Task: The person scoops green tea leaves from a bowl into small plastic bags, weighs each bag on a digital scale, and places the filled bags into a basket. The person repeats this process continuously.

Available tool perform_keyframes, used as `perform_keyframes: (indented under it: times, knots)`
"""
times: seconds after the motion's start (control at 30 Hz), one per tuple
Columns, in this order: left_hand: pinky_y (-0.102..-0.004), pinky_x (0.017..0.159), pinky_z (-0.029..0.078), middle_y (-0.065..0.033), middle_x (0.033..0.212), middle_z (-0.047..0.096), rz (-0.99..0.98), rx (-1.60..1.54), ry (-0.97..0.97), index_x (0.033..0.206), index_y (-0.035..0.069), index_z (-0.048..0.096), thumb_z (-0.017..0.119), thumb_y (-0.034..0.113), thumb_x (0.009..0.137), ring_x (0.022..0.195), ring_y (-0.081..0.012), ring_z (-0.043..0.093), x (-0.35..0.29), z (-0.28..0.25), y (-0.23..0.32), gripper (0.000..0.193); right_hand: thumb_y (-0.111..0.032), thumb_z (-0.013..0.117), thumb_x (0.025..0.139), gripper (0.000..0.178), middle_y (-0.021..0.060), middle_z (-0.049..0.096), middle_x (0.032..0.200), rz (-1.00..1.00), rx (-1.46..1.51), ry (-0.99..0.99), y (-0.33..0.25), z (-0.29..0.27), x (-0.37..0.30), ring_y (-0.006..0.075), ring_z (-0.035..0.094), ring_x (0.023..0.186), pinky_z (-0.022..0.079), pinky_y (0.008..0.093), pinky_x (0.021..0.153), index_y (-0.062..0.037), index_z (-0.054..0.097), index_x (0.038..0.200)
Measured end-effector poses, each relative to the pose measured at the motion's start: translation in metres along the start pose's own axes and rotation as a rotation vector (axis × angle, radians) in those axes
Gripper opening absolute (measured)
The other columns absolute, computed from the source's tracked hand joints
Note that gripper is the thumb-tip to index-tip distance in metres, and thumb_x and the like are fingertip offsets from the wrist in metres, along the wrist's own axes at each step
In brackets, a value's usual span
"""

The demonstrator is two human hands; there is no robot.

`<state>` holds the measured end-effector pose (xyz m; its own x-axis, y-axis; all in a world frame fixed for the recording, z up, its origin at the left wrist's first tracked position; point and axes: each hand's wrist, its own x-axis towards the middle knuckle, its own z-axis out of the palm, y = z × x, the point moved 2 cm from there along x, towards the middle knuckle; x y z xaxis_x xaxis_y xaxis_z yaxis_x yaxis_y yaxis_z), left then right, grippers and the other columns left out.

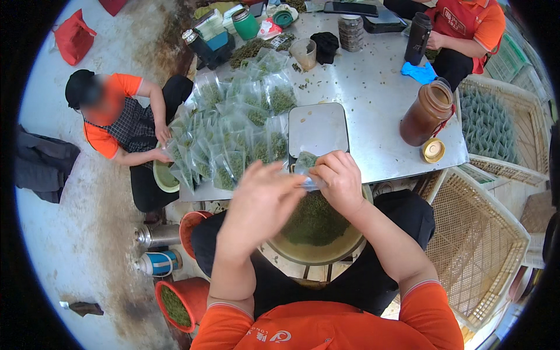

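My right hand (338, 182) pinches the top of a small clear plastic bag (307, 161) with green dried bits inside. Close beside the bag, my left hand (256, 204) is smeared by motion, so its grip does not show. Below both hands a wide basin (303, 252) sits between my legs, filled with loose dried green herb (318, 219). A flat weighing scale (318, 129) lies on the metal table just beyond my hands. Many filled clear bags (233, 146) stand crowded together to its left.
At left a co-worker (125, 111) handles bags over a bowl (165, 177); another person (466, 35) sits far right. A brown jar (427, 114) and its lid (433, 150) stand near the table's right edge. Woven baskets (478, 251) flank my right; red buckets (195, 291) and flasks stand left.
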<state>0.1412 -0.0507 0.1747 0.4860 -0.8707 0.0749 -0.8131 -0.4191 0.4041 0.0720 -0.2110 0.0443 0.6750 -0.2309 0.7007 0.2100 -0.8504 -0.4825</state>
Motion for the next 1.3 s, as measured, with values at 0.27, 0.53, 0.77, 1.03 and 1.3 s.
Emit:
perform_keyframes:
  times: [0.27,0.53,0.77,1.03,1.3]
  knots:
    - [-0.0465,0.107,0.046,-0.0212,0.121,0.072,-0.063,0.260,-0.210,0.106,0.009,0.081,0.074,0.018,0.088,0.120,-0.0405,0.061,0.116,0.032,-0.146,0.021,-0.007,0.077,0.071,0.010,0.0008,0.063,0.087,-0.069,-0.033,-0.036,-0.005,-0.001,0.005,0.0213,0.061,0.089,0.047,0.0368,0.077,-0.0083,0.071,0.079]
    - [-0.0466,0.093,0.053,-0.0201,0.106,0.075,0.020,0.419,0.253,0.110,0.004,0.078,0.066,0.014,0.092,0.095,-0.0390,0.071,0.117,-0.030,-0.138,0.023,-0.006,0.077,0.071,0.013,0.0026,0.061,0.079,-0.148,0.047,-0.052,-0.010,-0.003,-0.011,0.0221,0.061,0.075,0.049,0.0350,0.073,-0.0079,0.064,0.072]
    - [-0.0352,0.100,0.051,-0.0114,0.144,0.063,-0.172,-0.280,0.475,0.151,0.010,0.054,0.063,0.015,0.101,0.112,-0.0200,0.068,0.055,0.007,-0.058,0.051,-0.004,0.083,0.071,0.018,0.0051,0.071,0.089,-0.094,-0.053,0.132,-0.034,-0.086,-0.016,0.0237,0.066,0.071,0.051,0.0352,0.061,-0.0093,0.071,0.084]
    - [-0.0307,0.103,0.050,-0.0146,0.142,0.063,-0.357,-0.883,0.432,0.148,-0.002,0.051,0.063,0.001,0.101,0.122,-0.0200,0.066,-0.053,0.133,-0.046,0.049,-0.003,0.073,0.085,0.025,0.0187,0.071,0.109,0.684,-0.738,0.267,0.052,-0.251,-0.196,0.0370,0.069,0.097,0.058,0.0431,0.082,-0.0016,0.077,0.109]
    - [-0.0308,0.095,0.055,-0.0104,0.118,0.075,-0.554,-0.816,0.068,0.129,-0.001,0.066,0.070,0.003,0.096,0.106,-0.0161,0.072,-0.153,0.167,-0.053,0.033,-0.031,0.061,0.097,0.032,0.0214,0.076,0.100,1.550,-0.825,-0.509,0.148,-0.160,-0.431,0.0390,0.075,0.092,0.060,0.0493,0.079,-0.0026,0.075,0.101]
